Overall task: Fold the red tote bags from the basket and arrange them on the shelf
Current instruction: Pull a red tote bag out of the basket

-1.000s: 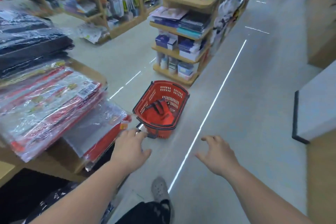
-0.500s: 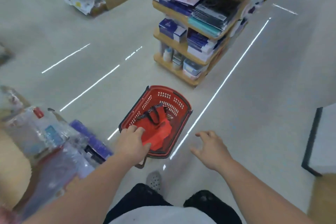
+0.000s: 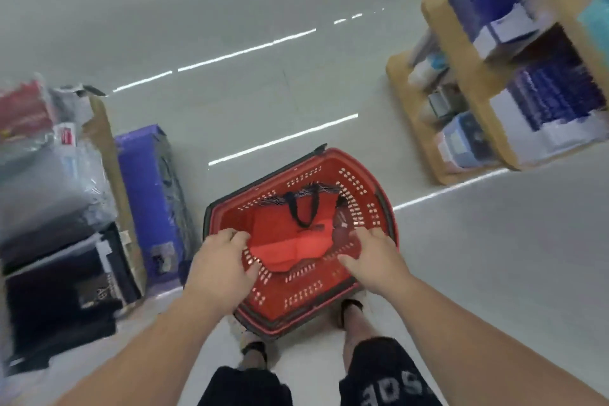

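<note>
Left fingers (image 3: 235,236): bent down at the left edge of the red fabric tote bag (image 3: 290,245). Tips hidden and blurred, so I cannot tell whether they pinch the cloth. Left thumb lies against the near inner wall of the basket.
Right fingers (image 3: 365,236): straight and spread, released, holding nothing, over the right inner wall just beside the bag's right edge.
Left hand (image 3: 220,269) and right hand (image 3: 374,262): both inside the rim, one on each side of the bag.
Bag: lies flat and crumpled on the bottom of the red perforated plastic shopping basket (image 3: 306,295), with its black strap handles (image 3: 304,211) at the far end.
Basket: stands on the pale floor (image 3: 230,26) in front of the person's feet.
Left of basket: tall purple carton (image 3: 145,191), then plastic-wrapped packs (image 3: 49,181), blurred.
Right: light wooden shelf unit (image 3: 474,102) with blue-and-white boxes (image 3: 494,10).
</note>
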### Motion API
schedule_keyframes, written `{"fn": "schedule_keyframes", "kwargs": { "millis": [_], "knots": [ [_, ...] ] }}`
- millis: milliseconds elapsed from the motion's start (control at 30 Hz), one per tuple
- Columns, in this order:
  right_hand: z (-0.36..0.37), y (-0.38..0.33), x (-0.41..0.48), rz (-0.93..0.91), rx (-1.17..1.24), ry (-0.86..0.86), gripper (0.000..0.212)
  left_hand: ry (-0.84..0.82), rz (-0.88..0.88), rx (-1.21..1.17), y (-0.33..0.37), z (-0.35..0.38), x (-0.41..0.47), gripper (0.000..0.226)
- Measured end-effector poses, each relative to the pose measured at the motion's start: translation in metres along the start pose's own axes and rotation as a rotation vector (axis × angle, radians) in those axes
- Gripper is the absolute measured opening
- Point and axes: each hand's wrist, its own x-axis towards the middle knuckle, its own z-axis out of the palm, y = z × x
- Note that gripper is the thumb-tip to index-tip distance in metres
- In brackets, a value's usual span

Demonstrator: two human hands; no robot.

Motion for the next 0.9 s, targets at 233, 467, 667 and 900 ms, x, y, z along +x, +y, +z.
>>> {"fn": "schedule_keyframes", "kwargs": {
  "millis": [233,467,667,900],
  "knots": [
    [0.053,0.015,0.203,-0.046,-0.107,-0.099,0.055,-0.142,-0.147,-0.025,-0.012,0.129,0.133,0.068],
    [0.115,0.021,0.340,-0.118,-0.291,-0.136,0.073,-0.113,-0.494,-0.361,-0.031,0.239,0.215,0.108],
    [0.137,0.029,0.390,-0.205,-0.330,-0.104,0.086,0.111,-0.503,-0.556,-0.030,0.275,0.218,0.093],
    [0.141,0.036,0.381,-0.251,-0.512,0.041,0.036,0.170,-0.541,-0.618,-0.039,0.279,0.213,0.050]
  ]
}}
